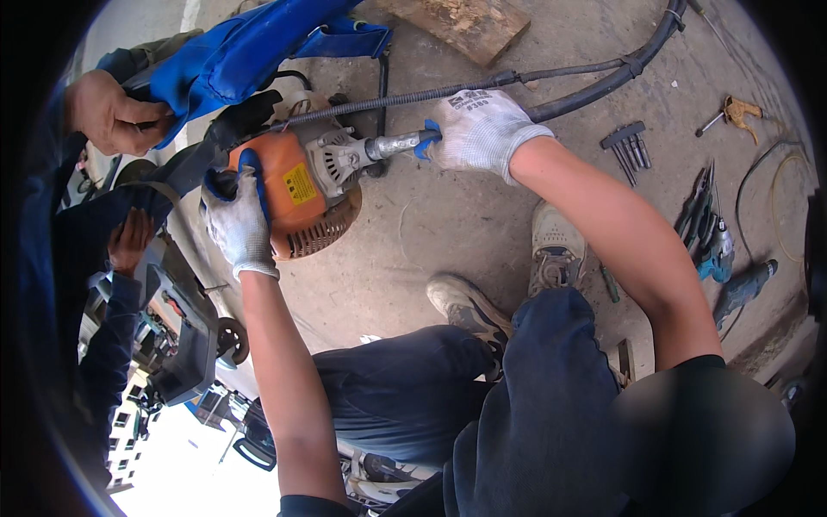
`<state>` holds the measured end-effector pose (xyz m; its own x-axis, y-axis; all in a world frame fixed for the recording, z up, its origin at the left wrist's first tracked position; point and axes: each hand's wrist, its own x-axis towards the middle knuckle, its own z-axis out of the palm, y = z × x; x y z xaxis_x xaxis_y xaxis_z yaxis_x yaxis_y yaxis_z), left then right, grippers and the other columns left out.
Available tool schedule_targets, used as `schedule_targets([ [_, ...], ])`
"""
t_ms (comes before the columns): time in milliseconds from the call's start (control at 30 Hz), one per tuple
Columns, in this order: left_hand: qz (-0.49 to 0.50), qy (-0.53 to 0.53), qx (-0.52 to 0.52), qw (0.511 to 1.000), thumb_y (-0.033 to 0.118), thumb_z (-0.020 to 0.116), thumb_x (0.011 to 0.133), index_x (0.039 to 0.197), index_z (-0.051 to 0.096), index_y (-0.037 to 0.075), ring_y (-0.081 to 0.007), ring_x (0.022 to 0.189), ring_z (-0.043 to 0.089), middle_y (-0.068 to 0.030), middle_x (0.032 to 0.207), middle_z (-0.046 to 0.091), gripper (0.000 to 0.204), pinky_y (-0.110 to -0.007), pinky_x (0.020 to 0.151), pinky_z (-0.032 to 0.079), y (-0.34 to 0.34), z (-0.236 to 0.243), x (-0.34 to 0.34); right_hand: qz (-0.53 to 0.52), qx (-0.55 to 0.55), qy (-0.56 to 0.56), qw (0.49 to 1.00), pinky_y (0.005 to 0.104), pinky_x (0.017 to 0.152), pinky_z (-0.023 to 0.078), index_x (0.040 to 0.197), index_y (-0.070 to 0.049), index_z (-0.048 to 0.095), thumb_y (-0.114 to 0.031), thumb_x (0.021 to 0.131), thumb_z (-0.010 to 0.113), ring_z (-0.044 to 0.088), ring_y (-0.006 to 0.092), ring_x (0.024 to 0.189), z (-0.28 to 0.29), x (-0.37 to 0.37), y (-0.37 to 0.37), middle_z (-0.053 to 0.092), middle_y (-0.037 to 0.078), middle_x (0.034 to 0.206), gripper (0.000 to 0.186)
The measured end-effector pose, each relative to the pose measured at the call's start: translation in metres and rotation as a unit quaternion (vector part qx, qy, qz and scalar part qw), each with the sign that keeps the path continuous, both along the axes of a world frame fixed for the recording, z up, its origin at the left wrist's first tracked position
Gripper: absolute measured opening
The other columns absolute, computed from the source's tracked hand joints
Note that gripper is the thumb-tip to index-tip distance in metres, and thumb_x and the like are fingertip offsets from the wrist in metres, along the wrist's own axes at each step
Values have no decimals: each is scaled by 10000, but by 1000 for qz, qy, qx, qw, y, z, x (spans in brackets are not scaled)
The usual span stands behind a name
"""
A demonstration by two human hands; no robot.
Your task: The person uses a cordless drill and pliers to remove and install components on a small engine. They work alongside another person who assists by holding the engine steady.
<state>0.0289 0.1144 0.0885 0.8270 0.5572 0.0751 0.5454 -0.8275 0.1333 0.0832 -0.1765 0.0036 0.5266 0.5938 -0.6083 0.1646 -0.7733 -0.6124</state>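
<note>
An orange small engine (pixel 274 177) with a yellow label and a slotted lower cover sits on the ground, left of centre. My left hand (pixel 234 215), in a white glove with blue fingertips, grips the left edge of its orange housing, thumb laid over the top. From the engine's grey metal housing (pixel 336 165) a silver coupling (pixel 392 146) sticks out to the right. My right hand (pixel 476 131), gloved alike, is closed around the end of the thick black flexible shaft (pixel 594 90) at that coupling. The palm hides most of the shaft's end.
Another person's hand (pixel 112 112) and blue clothing (pixel 228 65) are close by at upper left. A wooden board (pixel 465 26) lies at the top. Hex keys (pixel 627 148), a yellow-handled tool (pixel 741 112), pliers (pixel 698 207) and power tools (pixel 745 289) lie at right. An open toolbox (pixel 185 345) stands lower left.
</note>
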Motion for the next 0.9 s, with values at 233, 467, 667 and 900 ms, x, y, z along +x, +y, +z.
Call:
schedule_targets([
  [233,-18,27,-2,999,485,748,882,1282,579,-11,-316,999,631,-161,1019,641,659,-434,907,490,-8,9,-7,-3,62,-96,993,458,803,563,1145,-153,715,-326,910,606,716,326,874,-30,-23,2,731,134,922,312],
  [467,-244,283,54,926,452,843,748,1339,560,53,-397,1044,649,-224,1278,571,767,-464,881,532,-103,-12,-41,-18,40,-45,998,463,838,563,1074,-140,737,-322,886,609,721,315,938,-20,-19,7,742,141,956,291],
  [667,-290,361,49,885,130,625,862,1163,620,93,-360,939,684,-166,1148,643,304,-468,764,562,-86,-31,-16,-29,21,-49,998,441,837,562,1104,-101,725,-368,903,618,717,306,908,-16,-16,8,733,156,912,351],
  [900,-309,304,-25,901,108,649,837,1153,611,89,-380,977,664,-174,1182,635,319,-464,813,554,-74,-36,-15,-10,-11,-45,999,450,818,568,1079,-131,733,-434,944,584,726,290,929,-10,-18,13,748,119,945,364],
])
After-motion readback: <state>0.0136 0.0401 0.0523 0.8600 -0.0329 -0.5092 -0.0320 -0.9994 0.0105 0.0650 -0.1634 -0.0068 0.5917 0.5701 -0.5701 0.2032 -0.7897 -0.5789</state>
